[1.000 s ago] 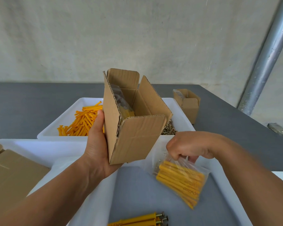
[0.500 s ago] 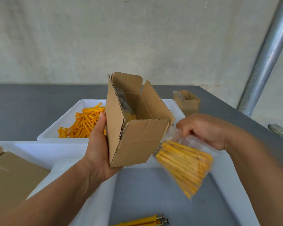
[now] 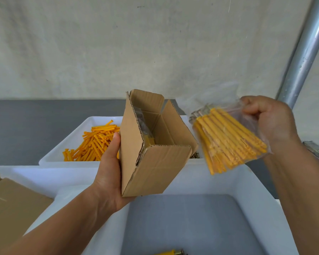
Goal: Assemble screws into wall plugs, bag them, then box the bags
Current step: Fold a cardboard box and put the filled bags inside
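Cardboard box (image 3: pixel 155 166) open-topped at frame centre, with a clear bag (image 3: pixel 226 138) of yellow plugs just to its right.
Left hand (image 3: pixel 109 173) grips the box from its left side, thumb up along the wall, holding it tilted above the near white tray (image 3: pixel 219 183); right hand (image 3: pixel 271 124), at the right of the frame, has its fingers curled round the bag's upper end, the bag raised beside the box mouth; another bag (image 3: pixel 145 129) lies against the box's inner left wall; loose orange plugs (image 3: pixel 94 144) lie in the far tray (image 3: pixel 63 162) on the grey bench (image 3: pixel 26 129); flat cardboard (image 3: pixel 11 208) sits lower left.
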A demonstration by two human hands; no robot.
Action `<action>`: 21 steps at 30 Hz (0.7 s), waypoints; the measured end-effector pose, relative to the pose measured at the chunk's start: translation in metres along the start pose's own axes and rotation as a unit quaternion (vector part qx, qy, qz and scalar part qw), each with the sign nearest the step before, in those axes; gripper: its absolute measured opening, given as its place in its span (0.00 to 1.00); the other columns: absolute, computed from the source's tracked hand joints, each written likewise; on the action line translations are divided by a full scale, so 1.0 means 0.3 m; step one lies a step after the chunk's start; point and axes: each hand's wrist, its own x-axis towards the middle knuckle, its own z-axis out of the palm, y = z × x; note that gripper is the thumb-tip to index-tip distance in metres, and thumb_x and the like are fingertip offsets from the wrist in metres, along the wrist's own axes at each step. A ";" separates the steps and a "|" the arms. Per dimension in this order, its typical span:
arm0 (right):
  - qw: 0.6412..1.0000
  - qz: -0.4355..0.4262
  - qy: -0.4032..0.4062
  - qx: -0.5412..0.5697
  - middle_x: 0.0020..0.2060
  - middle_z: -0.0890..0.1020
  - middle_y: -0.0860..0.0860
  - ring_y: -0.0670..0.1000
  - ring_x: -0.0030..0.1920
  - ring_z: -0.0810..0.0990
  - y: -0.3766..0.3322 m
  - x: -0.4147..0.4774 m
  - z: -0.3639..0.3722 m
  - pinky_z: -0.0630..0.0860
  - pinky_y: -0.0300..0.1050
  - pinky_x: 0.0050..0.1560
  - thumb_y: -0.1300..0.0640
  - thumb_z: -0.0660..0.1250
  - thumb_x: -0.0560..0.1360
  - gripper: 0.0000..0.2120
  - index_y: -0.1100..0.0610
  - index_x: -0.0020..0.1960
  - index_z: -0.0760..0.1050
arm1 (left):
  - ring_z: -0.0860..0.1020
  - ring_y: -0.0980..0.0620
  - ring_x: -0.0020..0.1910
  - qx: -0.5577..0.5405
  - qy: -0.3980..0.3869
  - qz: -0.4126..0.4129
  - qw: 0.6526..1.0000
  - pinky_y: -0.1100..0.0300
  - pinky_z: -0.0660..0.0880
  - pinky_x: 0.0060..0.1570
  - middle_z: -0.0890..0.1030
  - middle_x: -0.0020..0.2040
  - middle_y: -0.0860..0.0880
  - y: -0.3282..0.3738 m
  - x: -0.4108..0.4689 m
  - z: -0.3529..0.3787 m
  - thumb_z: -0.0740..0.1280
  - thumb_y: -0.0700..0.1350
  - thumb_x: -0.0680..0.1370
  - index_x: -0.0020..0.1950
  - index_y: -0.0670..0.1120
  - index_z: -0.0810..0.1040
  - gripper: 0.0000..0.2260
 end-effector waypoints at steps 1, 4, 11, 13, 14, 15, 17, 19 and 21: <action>0.999 -0.022 0.006 0.040 0.24 0.67 0.49 0.48 0.26 0.67 -0.004 -0.008 0.007 0.65 0.35 0.27 0.64 0.60 0.57 0.04 0.57 0.26 0.67 | 0.83 0.41 0.51 0.002 0.001 -0.001 1.000 0.41 0.76 0.54 0.83 0.59 0.44 -0.001 -0.001 0.000 0.63 0.73 0.67 0.56 0.53 0.84 0.31; 0.993 -0.068 0.015 0.095 0.29 0.59 0.51 0.51 0.32 0.56 -0.026 -0.033 0.027 0.62 0.38 0.28 0.65 0.59 0.57 0.10 0.56 0.32 0.60 | 0.79 0.40 0.60 0.009 -0.001 -0.008 1.000 0.39 0.72 0.60 0.81 0.61 0.44 -0.002 -0.004 0.004 0.62 0.74 0.68 0.58 0.53 0.83 0.31; 0.974 0.008 -0.005 0.225 0.29 0.61 0.49 0.49 0.28 0.64 -0.084 -0.069 0.039 0.67 0.39 0.34 0.62 0.56 0.58 0.09 0.54 0.32 0.56 | 0.77 0.39 0.63 0.037 0.000 -0.001 0.999 0.36 0.71 0.61 0.81 0.61 0.44 -0.006 -0.003 0.010 0.61 0.74 0.70 0.61 0.55 0.81 0.30; 0.972 0.034 -0.025 0.233 0.31 0.65 0.49 0.50 0.31 0.69 -0.086 -0.075 0.045 0.69 0.40 0.40 0.61 0.56 0.59 0.06 0.54 0.34 0.60 | 0.80 0.39 0.58 0.051 0.002 0.008 0.999 0.37 0.73 0.59 0.82 0.60 0.43 -0.009 -0.003 0.012 0.61 0.73 0.70 0.60 0.55 0.82 0.30; 0.971 0.041 -0.030 0.235 0.32 0.65 0.50 0.50 0.32 0.69 -0.085 -0.077 0.048 0.69 0.42 0.42 0.61 0.56 0.59 0.06 0.54 0.35 0.61 | 0.82 0.40 0.55 0.057 0.003 0.010 0.998 0.38 0.74 0.57 0.82 0.58 0.43 -0.011 -0.003 0.013 0.62 0.73 0.70 0.60 0.54 0.82 0.30; 0.970 0.046 -0.034 0.238 0.33 0.65 0.50 0.50 0.33 0.69 -0.083 -0.077 0.054 0.69 0.43 0.43 0.61 0.56 0.60 0.06 0.54 0.36 0.62 | 0.83 0.40 0.51 0.060 0.005 0.011 0.998 0.39 0.75 0.56 0.83 0.57 0.43 -0.012 -0.004 0.015 0.62 0.73 0.69 0.59 0.53 0.83 0.30; 0.967 0.048 -0.043 0.246 0.32 0.64 0.50 0.50 0.32 0.69 -0.072 -0.077 0.070 0.69 0.43 0.43 0.61 0.57 0.60 0.06 0.54 0.34 0.61 | 0.83 0.41 0.49 0.067 0.007 0.011 0.998 0.40 0.75 0.55 0.83 0.56 0.43 -0.015 -0.005 0.018 0.63 0.73 0.69 0.59 0.53 0.83 0.30; 0.967 0.035 -0.041 0.249 0.29 0.62 0.49 0.49 0.29 0.67 -0.051 -0.077 0.089 0.69 0.42 0.39 0.62 0.58 0.59 0.08 0.54 0.31 0.58 | 0.83 0.41 0.51 0.072 0.007 0.006 0.997 0.39 0.74 0.57 0.83 0.57 0.42 -0.017 -0.007 0.021 0.63 0.73 0.69 0.59 0.52 0.83 0.31; 0.974 0.001 -0.022 0.224 0.32 0.56 0.51 0.52 0.32 0.58 -0.025 -0.081 0.112 0.65 0.44 0.37 0.65 0.59 0.61 0.15 0.54 0.33 0.53 | 0.83 0.40 0.51 0.076 0.007 0.004 0.997 0.39 0.74 0.58 0.83 0.57 0.42 -0.016 -0.008 0.022 0.64 0.73 0.69 0.59 0.52 0.83 0.31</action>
